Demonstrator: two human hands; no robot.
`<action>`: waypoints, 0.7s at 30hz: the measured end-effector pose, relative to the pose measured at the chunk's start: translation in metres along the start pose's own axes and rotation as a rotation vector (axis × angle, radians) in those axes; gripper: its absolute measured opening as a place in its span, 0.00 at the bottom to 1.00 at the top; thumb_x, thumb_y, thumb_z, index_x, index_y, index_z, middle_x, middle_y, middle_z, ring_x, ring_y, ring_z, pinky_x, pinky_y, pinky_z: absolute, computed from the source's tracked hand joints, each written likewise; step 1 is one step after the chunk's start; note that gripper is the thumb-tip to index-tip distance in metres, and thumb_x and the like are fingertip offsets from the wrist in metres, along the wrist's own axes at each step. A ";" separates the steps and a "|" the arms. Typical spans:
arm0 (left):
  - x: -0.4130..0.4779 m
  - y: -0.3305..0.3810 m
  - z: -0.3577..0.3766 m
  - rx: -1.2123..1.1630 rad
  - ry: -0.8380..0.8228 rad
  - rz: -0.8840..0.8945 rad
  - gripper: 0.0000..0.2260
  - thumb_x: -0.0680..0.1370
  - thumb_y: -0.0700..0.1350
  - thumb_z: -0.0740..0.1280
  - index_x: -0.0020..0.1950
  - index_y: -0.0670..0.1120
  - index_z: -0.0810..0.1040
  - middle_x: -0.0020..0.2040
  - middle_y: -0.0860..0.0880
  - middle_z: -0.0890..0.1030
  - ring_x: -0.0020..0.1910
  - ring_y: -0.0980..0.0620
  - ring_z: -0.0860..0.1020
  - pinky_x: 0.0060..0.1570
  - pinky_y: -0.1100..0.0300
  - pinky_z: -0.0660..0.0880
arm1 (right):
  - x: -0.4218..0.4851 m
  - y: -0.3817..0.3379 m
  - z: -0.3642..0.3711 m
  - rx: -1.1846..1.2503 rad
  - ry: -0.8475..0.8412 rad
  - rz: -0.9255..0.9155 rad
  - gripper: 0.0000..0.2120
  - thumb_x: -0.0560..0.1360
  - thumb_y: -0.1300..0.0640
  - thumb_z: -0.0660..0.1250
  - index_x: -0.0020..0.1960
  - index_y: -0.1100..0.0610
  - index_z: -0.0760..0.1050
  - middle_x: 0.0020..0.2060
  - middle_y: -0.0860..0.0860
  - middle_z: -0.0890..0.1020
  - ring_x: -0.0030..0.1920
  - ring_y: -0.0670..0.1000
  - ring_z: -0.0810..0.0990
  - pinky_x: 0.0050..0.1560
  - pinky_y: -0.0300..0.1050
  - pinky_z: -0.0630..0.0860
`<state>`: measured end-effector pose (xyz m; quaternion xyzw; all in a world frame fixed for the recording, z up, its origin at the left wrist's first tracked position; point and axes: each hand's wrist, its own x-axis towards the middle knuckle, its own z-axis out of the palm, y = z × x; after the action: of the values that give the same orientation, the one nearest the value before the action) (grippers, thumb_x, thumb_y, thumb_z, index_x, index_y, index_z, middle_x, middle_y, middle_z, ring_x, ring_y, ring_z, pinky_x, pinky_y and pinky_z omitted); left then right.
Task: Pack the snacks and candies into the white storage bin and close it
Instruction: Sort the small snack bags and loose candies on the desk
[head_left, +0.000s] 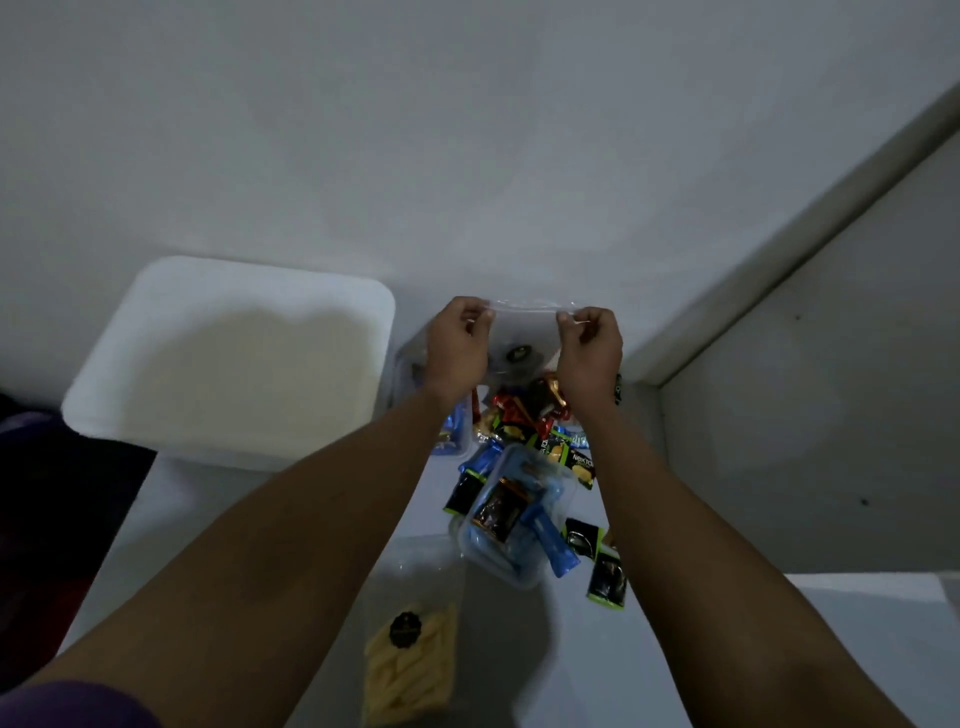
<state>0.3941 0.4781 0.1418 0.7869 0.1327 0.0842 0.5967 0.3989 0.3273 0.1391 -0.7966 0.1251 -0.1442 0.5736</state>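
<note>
- Far left, the white storage bin (228, 358) sits open: smooth matte plastic, rectangular, with rounded corners.
- Near centre lies a clear bag of pale yellow sticks (410, 660) with a round black label.
- Your left hand (457, 343) pinches the top edge of a thin, glossy clear bag (524, 327).
- Below it, foil-wrapped candies (530, 405) and black-green packets (579, 465) lie scattered around a clear tub (511, 512) holding blue wrappers.
- Your right hand (589, 348) pinches that edge's other end.
</note>
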 end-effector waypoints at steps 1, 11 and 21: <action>-0.003 0.011 -0.005 -0.015 -0.005 0.037 0.08 0.80 0.43 0.66 0.57 0.42 0.80 0.52 0.47 0.82 0.51 0.51 0.79 0.51 0.62 0.75 | -0.003 -0.012 -0.006 0.018 0.008 -0.017 0.05 0.78 0.57 0.68 0.49 0.58 0.72 0.36 0.45 0.75 0.35 0.40 0.72 0.35 0.27 0.68; -0.062 0.129 -0.069 -0.056 -0.015 0.417 0.05 0.82 0.44 0.61 0.51 0.46 0.76 0.49 0.48 0.79 0.44 0.53 0.75 0.45 0.62 0.72 | -0.056 -0.137 -0.068 -0.032 0.006 -0.191 0.18 0.78 0.48 0.68 0.64 0.53 0.72 0.58 0.51 0.73 0.56 0.48 0.74 0.58 0.44 0.73; -0.120 0.178 -0.137 0.032 -0.079 0.578 0.06 0.83 0.44 0.59 0.52 0.44 0.74 0.49 0.50 0.78 0.47 0.49 0.76 0.51 0.50 0.74 | -0.114 -0.274 -0.105 -0.468 -0.477 -0.584 0.11 0.76 0.54 0.72 0.56 0.57 0.82 0.49 0.49 0.84 0.50 0.48 0.82 0.55 0.45 0.79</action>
<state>0.2598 0.5216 0.3534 0.8042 -0.1191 0.2179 0.5400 0.2636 0.3622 0.4209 -0.9179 -0.2117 -0.0804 0.3260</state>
